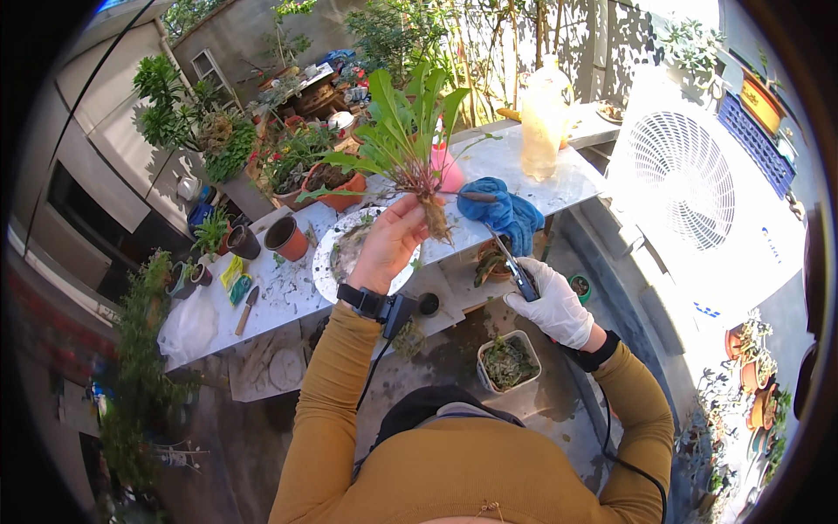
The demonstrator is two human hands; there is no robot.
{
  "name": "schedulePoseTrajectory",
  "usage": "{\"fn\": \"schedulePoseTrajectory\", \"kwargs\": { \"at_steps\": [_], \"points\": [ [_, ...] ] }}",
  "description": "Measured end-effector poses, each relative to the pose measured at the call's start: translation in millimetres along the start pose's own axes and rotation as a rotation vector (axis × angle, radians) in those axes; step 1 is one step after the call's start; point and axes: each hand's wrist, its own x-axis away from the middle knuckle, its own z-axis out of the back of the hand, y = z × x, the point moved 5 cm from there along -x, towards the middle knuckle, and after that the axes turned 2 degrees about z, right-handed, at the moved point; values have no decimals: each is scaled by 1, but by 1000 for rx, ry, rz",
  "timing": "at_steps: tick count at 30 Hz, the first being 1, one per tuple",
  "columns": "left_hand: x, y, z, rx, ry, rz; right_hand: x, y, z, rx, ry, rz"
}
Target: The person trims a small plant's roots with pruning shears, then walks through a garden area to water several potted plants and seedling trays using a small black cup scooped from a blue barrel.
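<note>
My bare left hand point(391, 239) pinches an uprooted leafy plant point(399, 141) at the top of its root clump point(435, 219), above a round white plate point(325, 262) strewn with soil and leaf bits. The plant stands upright, leaves up, roots hanging down. In a white glove, my right hand point(555, 304) grips pruning shears point(522, 278), whose narrow blades point up and to the left. Just beyond the shears a blue cloth point(501, 213) hangs over the table's edge. Behind the plant stands a pink bottle point(446, 170), partly hidden.
On the white table point(288, 288) stand an empty terracotta pot point(286, 238), a dark pot point(243, 242), a knife point(247, 311), a plastic bag point(190, 327) and a large plastic bottle point(543, 124). A square planter point(509, 361) is on the floor; an air-conditioner unit point(720, 196) stands at right.
</note>
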Motion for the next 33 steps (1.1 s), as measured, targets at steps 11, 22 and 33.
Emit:
{"fn": "schedulePoseTrajectory", "kwargs": {
  "at_steps": [11,22,33],
  "points": [
    [19,11,-9,-40,-63,7,-37,-40,-14,-121,-158,-34],
    [19,-3,-9,-67,1,24,-32,-60,-14,-213,-107,-77],
    [8,-15,-31,-65,-64,50,-11,-31,3,-318,44,-183]
  ]
}}
